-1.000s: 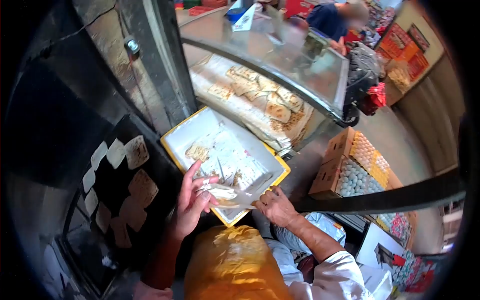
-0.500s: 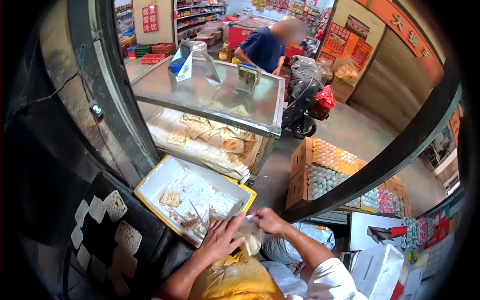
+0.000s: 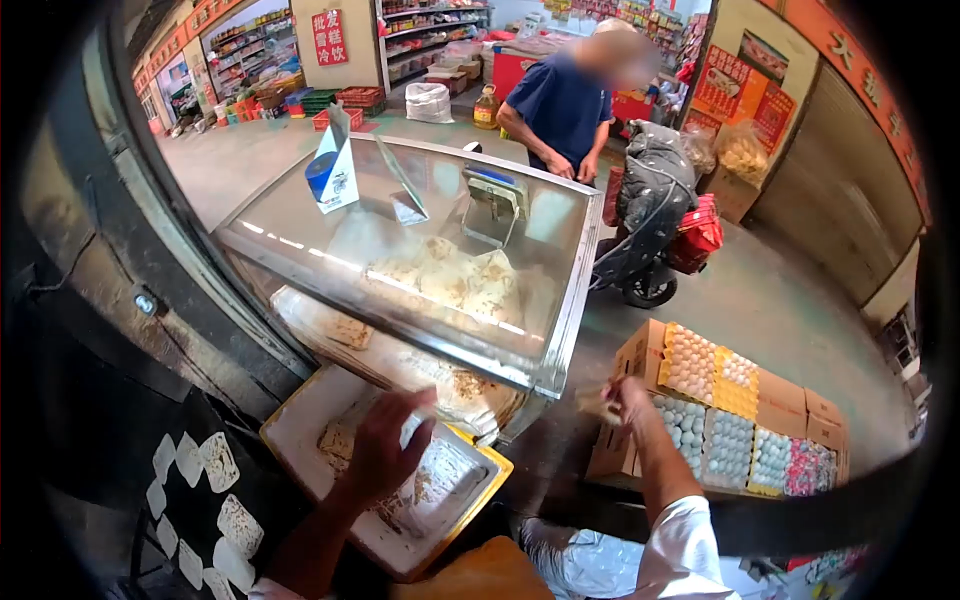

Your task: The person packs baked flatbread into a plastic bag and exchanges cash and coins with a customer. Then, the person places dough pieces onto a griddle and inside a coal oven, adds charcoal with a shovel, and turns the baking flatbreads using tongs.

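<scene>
My right hand (image 3: pixel 630 400) is stretched out to the right of the glass case, closed around a small plastic bag (image 3: pixel 597 404) of flatbread, blurred by motion. My left hand (image 3: pixel 392 445) is raised over a white box with a yellow rim (image 3: pixel 487 478), its fingers curved and apart with a gap to the thumb. Crumbs and a few flatbread pieces (image 3: pixel 338 440) lie in that box. Behind it, the glass case (image 3: pixel 330 235) covers several browned flatbreads (image 3: pixel 470 285). Lower left, pale flatbreads (image 3: pixel 240 525) lie on a dark griddle surface.
Across the case stands a person in a dark blue shirt (image 3: pixel 560 105), beside a scooter (image 3: pixel 655 200) with a red bag. Trays of eggs (image 3: pixel 690 365) rest on cartons at right. A folded sign (image 3: pixel 335 175) and small stand (image 3: pixel 490 205) sit on the case.
My hands have parted. The right one has carried the bag forward and right, away from my body; the left has let go and lifted over the box. The view has shifted.
</scene>
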Tool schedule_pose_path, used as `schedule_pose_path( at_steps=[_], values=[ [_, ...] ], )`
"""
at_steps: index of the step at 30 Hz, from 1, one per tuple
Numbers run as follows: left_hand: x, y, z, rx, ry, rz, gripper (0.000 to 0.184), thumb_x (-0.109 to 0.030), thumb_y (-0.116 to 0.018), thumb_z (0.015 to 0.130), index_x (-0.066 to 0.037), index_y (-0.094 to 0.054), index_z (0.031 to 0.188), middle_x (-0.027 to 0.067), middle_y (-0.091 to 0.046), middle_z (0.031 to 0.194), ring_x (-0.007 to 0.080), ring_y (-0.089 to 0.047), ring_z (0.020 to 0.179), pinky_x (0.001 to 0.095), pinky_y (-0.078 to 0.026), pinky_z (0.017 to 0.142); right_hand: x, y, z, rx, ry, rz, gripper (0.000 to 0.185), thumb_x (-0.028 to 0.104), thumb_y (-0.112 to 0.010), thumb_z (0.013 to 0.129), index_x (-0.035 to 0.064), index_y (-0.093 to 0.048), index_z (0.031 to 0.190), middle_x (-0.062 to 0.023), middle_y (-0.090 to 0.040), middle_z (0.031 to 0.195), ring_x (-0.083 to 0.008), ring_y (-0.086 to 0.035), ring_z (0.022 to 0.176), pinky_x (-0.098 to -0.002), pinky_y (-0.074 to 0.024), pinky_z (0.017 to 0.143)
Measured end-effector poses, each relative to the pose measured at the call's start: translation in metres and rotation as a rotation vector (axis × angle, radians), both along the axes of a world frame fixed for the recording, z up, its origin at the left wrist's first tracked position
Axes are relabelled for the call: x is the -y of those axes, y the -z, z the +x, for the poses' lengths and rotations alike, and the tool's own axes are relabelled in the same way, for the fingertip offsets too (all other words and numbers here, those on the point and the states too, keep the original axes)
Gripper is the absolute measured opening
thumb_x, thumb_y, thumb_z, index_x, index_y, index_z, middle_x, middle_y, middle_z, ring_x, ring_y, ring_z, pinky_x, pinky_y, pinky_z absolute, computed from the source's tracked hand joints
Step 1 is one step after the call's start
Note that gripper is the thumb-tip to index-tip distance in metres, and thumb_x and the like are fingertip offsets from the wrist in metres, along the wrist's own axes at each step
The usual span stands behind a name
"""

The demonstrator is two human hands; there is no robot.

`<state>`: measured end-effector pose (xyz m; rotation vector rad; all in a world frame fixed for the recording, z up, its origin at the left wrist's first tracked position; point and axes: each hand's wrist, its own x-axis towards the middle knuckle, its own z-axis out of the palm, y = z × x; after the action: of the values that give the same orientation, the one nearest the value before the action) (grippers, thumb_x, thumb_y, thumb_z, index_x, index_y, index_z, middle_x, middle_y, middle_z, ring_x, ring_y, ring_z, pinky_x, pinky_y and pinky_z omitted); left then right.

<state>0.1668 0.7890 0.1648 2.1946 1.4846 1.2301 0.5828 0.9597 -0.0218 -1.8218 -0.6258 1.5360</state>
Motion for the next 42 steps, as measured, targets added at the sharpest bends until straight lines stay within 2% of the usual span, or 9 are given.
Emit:
schedule_pose_path(
  at_steps=[2, 6, 8, 9, 12, 16, 18, 31, 42],
  values=[
    [-0.052, -0.011, 0.007, -0.082, -0.087, 0.127, 0.035, -0.010, -0.063, 0.084, -0.003, -0.057, 0.118, 0.0145, -0.062, 0.110, 0.0340, -0.057, 0.103, 0.0432, -0.045, 0.092, -0.056, -0.004, 0.031, -0.031, 0.028, -0.044, 0.018, 0.030, -0.048, 0.087, 0.0154, -0.058, 0.081, -0.0004, -0.060, 0.071, -0.0167, -0.054, 0.074, -0.0359, -0.0411, 0.067],
    [-0.140, 0.004, 0.017, -0.064, -0.229, 0.249, 0.046, -0.015, -0.063, 0.084, -0.005, -0.051, 0.127, 0.0158, -0.054, 0.123, 0.0333, -0.049, 0.116, 0.0433, -0.038, 0.100, -0.162, -0.003, 0.077, -0.125, 0.125, 0.194, 0.017, 0.033, -0.052, 0.086, 0.0173, -0.059, 0.089, 0.0009, -0.056, 0.076, -0.0156, -0.053, 0.072, -0.0335, -0.0414, 0.062],
    [-0.161, -0.001, 0.024, -0.122, -0.310, 0.229, 0.056, -0.019, -0.064, 0.084, -0.007, -0.045, 0.135, 0.0154, -0.049, 0.129, 0.0323, -0.045, 0.121, 0.0434, -0.035, 0.103, -0.241, 0.049, 0.132, -0.306, 0.068, 0.261, 0.017, 0.033, -0.055, 0.084, 0.0177, -0.059, 0.080, 0.0019, -0.054, 0.065, -0.0137, -0.054, 0.068, -0.0311, -0.0407, 0.059],
    [-0.164, -0.008, 0.028, -0.165, -0.362, 0.174, 0.058, -0.020, -0.064, 0.084, -0.007, -0.042, 0.137, 0.0160, -0.046, 0.132, 0.0328, -0.044, 0.123, 0.0450, -0.034, 0.103, -0.229, -0.009, 0.089, -0.187, 0.164, 0.294, 0.015, 0.033, -0.056, 0.083, 0.0207, -0.057, 0.075, 0.0060, -0.053, 0.062, -0.0112, -0.054, 0.066, -0.0316, -0.0399, 0.062],
    [-0.166, -0.011, 0.029, -0.220, -0.428, 0.057, 0.065, -0.023, -0.065, 0.084, -0.008, -0.037, 0.140, 0.0162, -0.040, 0.138, 0.0339, -0.039, 0.128, 0.0480, -0.031, 0.105, -0.288, 0.007, 0.099, -0.379, 0.103, 0.352, 0.012, 0.030, -0.055, 0.082, 0.0251, -0.053, 0.071, 0.0126, -0.051, 0.061, -0.0066, -0.054, 0.068, -0.0338, -0.0369, 0.070],
    [-0.166, -0.010, 0.027, -0.295, -0.463, 0.034, 0.064, -0.025, -0.068, 0.083, -0.007, -0.040, 0.138, 0.0161, -0.041, 0.136, 0.0370, -0.037, 0.128, 0.0494, -0.032, 0.105, -0.326, -0.005, 0.069, -0.241, 0.232, 0.336, 0.015, 0.032, -0.055, 0.081, 0.0245, -0.050, 0.068, 0.0113, -0.050, 0.059, -0.0074, -0.054, 0.068, -0.0333, -0.0363, 0.069],
    [-0.166, -0.009, 0.028, -0.236, -0.441, -0.040, 0.062, -0.026, -0.068, 0.084, -0.007, -0.042, 0.137, 0.0160, -0.041, 0.136, 0.0369, -0.037, 0.128, 0.0495, -0.032, 0.105, -0.350, 0.019, 0.088, -0.301, 0.190, 0.312, 0.011, 0.035, -0.054, 0.082, 0.0245, -0.053, 0.084, 0.0091, -0.052, 0.071, -0.0084, -0.053, 0.075, -0.0357, -0.0366, 0.074],
    [-0.166, -0.017, 0.031, -0.182, -0.459, -0.129, 0.051, -0.023, -0.072, 0.081, -0.005, -0.056, 0.126, 0.0115, -0.045, 0.133, 0.0329, -0.038, 0.128, 0.0445, -0.035, 0.104, -0.376, 0.042, 0.088, -0.185, 0.232, 0.306, 0.019, 0.033, -0.051, 0.084, 0.0239, -0.047, 0.069, 0.0095, -0.046, 0.059, -0.0074, -0.049, 0.058, -0.0271, -0.0372, 0.054],
    [-0.165, -0.016, 0.033, -0.140, -0.476, -0.132, 0.048, -0.019, -0.073, 0.079, -0.006, -0.058, 0.122, 0.0112, -0.051, 0.126, 0.0315, -0.044, 0.124, 0.0421, -0.039, 0.100, -0.378, 0.065, 0.101, -0.258, 0.141, 0.331, 0.012, 0.025, -0.044, 0.085, 0.0181, -0.049, 0.076, 0.0043, -0.061, 0.084, -0.0119, -0.053, 0.064, -0.0225, -0.0407, 0.047]
  ],
)
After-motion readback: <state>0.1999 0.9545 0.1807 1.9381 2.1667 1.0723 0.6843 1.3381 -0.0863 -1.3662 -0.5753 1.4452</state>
